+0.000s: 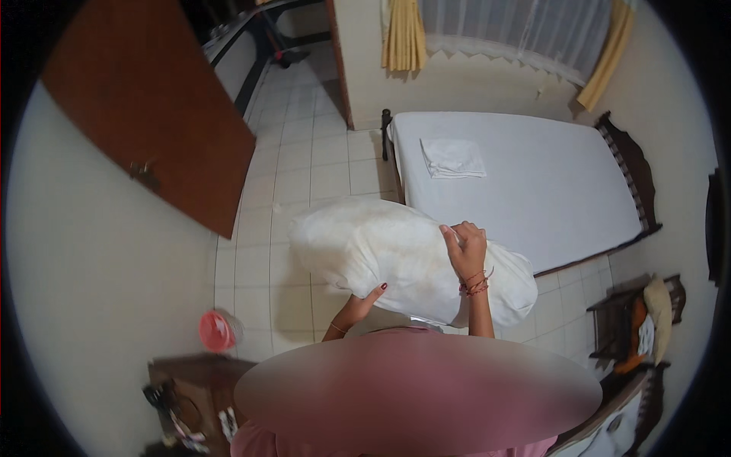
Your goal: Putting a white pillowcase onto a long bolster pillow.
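A white pillow (pixel 400 257), with faint yellowish stains, is held in front of my body above the tiled floor. My left hand (pixel 365 305) grips its near edge from below, thumb on top. Near the far right side, my right hand (pixel 469 245) pinches the pillow's cloth, with red string bracelets on the wrist. Part of the pillow sags past my right wrist. Just beyond it is a bed (pixel 531 200) with a white fitted sheet and a dark wooden headboard. Folded white cloth (pixel 454 159) lies on this bed towards its foot.
An open brown door (pixel 154 114) stands at the left. A pink bin (pixel 217 331) sits on the floor near a wooden table (pixel 200 371) bearing small items. At the right is a wooden chair (pixel 614 320) with a cushion and cloths. Another bed (pixel 617 423) shows at lower right.
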### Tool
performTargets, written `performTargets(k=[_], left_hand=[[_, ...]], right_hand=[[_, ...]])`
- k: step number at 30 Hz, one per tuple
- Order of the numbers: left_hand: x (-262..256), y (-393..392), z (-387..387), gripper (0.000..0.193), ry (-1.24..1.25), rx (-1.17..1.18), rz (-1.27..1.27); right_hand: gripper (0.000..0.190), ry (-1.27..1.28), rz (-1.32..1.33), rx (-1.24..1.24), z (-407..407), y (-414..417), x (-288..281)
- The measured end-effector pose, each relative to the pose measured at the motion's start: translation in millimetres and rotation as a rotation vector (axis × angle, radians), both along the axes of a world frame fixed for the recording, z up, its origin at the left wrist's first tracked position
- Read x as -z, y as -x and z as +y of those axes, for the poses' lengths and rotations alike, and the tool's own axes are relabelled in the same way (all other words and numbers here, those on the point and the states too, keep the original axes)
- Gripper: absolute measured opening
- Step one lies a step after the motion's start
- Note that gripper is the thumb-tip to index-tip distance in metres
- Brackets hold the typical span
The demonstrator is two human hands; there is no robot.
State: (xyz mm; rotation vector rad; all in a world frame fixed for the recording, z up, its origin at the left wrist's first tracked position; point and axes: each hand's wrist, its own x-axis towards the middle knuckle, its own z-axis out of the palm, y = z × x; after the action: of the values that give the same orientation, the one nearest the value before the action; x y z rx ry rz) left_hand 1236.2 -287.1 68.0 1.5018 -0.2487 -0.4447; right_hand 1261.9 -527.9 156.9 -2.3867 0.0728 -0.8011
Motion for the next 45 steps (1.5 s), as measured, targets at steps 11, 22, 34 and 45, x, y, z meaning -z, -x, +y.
performTargets(k=[11,22,34,45], left_hand=[[12.6,-161.0,7.8,0.045,0.052,0.322,-0.023],[46.7,-331.6,-61.0,0.049,-0.082,0.616,0.092],[2.2,-484.2,-170.4,0.046,0.005,0.888,0.168],[11.6,-609.6,-261.1,0.046,-0.066,1.468,0.254]], right_hand=[[0.024,-0.059,0.045,0.338,22.0,-70.1,-10.8],[0.028,-0.152,0.16,0.691,-24.9,-179.0,37.6],[0.028,-0.282,0.063,1.036,-73.1,-261.8,14.8],[0.026,-0.282,-0.031,1.478,-72.7,-340.3,27.2]])
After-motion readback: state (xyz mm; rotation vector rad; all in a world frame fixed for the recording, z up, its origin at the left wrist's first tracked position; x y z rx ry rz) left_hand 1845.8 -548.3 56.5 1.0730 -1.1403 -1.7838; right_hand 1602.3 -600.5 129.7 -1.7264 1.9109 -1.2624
